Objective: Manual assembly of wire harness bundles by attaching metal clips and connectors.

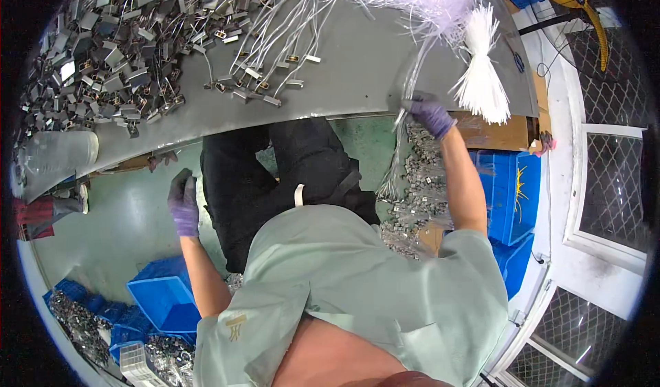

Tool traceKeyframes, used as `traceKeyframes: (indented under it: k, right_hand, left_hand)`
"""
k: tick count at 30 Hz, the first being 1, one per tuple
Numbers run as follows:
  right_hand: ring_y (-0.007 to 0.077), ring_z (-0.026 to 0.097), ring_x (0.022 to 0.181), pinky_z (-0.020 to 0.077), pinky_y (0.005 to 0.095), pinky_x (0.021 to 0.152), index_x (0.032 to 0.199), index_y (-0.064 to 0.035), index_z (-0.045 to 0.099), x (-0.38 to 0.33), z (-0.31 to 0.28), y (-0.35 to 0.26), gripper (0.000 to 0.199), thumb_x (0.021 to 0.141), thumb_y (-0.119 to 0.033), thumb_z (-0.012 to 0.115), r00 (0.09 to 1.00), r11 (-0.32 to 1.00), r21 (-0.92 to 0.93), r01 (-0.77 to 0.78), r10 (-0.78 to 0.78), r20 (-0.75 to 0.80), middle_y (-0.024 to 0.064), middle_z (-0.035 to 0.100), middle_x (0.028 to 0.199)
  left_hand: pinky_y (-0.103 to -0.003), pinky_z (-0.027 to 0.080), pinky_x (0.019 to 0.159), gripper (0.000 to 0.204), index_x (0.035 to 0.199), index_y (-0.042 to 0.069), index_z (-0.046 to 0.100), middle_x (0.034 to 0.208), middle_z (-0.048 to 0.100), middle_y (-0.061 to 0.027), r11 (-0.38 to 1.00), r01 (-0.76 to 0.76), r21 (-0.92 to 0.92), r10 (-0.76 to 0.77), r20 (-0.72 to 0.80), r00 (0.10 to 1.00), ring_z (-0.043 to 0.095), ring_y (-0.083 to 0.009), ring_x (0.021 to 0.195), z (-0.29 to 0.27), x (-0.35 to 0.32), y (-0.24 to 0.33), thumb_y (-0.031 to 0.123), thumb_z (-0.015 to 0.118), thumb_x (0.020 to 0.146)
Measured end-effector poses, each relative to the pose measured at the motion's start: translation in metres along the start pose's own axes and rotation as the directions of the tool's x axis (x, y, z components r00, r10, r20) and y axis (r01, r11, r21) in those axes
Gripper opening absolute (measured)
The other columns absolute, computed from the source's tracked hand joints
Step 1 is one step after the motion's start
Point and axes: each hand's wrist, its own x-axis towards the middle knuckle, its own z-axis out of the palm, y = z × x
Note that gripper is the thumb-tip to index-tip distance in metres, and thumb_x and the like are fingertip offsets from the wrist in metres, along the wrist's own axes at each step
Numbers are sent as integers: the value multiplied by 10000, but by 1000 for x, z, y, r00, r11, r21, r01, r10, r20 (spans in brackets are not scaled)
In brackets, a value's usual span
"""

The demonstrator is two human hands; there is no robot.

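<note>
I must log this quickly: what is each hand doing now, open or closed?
Left hand: open, gloved, holding nothing, below the table edge.
Right hand: closed on a bundle of thin wires at the table edge.

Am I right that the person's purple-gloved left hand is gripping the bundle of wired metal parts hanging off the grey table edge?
Not quite: in the head view the purple-gloved right hand grips the bundle of wired metal parts at the grey table edge; the left hand hangs empty.

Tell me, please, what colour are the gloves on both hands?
Purple, on the left hand and right hand; head view.
</note>
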Motion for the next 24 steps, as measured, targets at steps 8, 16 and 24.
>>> traceKeyframes:
  k: [8,16,24]
  right_hand:
    - [127,613,625,497,268,589,920,5,640,-65,80,-61,251,801,-215,661,937,989,39,145,-150,317,79,643,767]
    - [143,607,731,496,249,612,1010,25,614,-54,67,-105,260,813,-142,645,827,808,181,561,-557,-77,87,643,885]
    - [119,597,740,473,313,659,1038,-53,605,46,97,-39,277,831,-236,613,812,738,-503,450,-573,-114,73,656,875]
  left_hand:
    - [-277,443,844,306,1127,-14,566,1036,624,-105,997,-75,-9,75,52,996,573,-185,964,41,19,54,171,570,883]
    - [-305,422,908,331,1132,-14,561,1055,620,-156,952,-235,197,211,134,968,578,-214,994,55,58,93,199,581,879]
    - [-390,439,894,431,1122,52,572,1091,588,-212,795,-261,548,291,34,956,562,-361,1018,114,177,103,342,612,806]
